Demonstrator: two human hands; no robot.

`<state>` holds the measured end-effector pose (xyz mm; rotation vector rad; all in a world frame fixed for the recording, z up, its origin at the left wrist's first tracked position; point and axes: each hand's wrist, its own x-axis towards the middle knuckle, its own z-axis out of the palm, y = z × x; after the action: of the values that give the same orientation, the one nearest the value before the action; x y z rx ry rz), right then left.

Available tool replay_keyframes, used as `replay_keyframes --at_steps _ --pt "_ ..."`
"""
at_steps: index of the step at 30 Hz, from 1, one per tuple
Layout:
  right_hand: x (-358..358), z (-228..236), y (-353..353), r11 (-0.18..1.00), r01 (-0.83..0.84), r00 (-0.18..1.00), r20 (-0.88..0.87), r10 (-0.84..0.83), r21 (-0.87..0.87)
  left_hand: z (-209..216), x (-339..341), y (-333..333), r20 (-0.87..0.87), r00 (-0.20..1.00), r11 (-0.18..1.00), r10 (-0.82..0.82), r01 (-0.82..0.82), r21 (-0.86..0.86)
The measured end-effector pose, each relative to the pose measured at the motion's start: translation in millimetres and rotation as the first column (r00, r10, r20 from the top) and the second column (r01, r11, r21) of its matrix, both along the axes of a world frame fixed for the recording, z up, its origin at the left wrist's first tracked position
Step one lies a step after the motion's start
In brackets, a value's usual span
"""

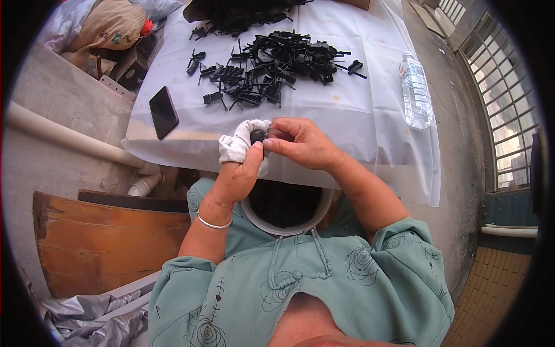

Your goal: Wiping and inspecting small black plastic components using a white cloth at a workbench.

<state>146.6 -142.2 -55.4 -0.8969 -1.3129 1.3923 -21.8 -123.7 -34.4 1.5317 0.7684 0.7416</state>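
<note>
Close to the table's near edge, my left hand (245, 165) is closed round a small black plastic part (257, 136), with a white cloth (234, 148) wrapped about its fingers. My right hand (300, 141) meets it there, thumb and fingertips pinched on the same black part. The part is mostly covered by my fingers, so its shape is unclear. Beyond my hands lies a loose heap of similar black plastic parts (283, 61) with thin stems. Below them, between my knees, a white bucket (247, 215) holds dark contents I cannot make out.
A white plastic sheet covers the table (358, 127). On it lie a dark phone (164, 112) at left and a clear water bottle (415, 92) at right. More black pieces (231, 14) lie at the far edge. An orange-brown board (110, 243) leans at lower left.
</note>
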Motion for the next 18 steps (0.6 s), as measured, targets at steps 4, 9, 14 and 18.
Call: replay_keyframes --at_steps 4,9,14,18 --pt "-6 4 -3 0.932 0.077 0.902 0.373 -0.217 0.355 -15 7 3 0.049 0.99 0.971 0.132 -0.139 0.195" --pt "-14 3 -3 0.964 0.073 0.862 0.47 -0.19 0.257 -12 14 -7 -0.107 0.968 0.893 0.228 -0.165 0.419" --pt "-6 2 5 0.985 -0.087 0.91 0.414 0.016 0.152 5 -2 -9 -0.296 0.941 0.9 0.163 -0.02 0.435" --pt "18 1 29 0.843 0.319 0.641 0.556 -0.529 0.434 -5 -22 6 -0.443 0.893 0.739 0.079 0.246 0.628"
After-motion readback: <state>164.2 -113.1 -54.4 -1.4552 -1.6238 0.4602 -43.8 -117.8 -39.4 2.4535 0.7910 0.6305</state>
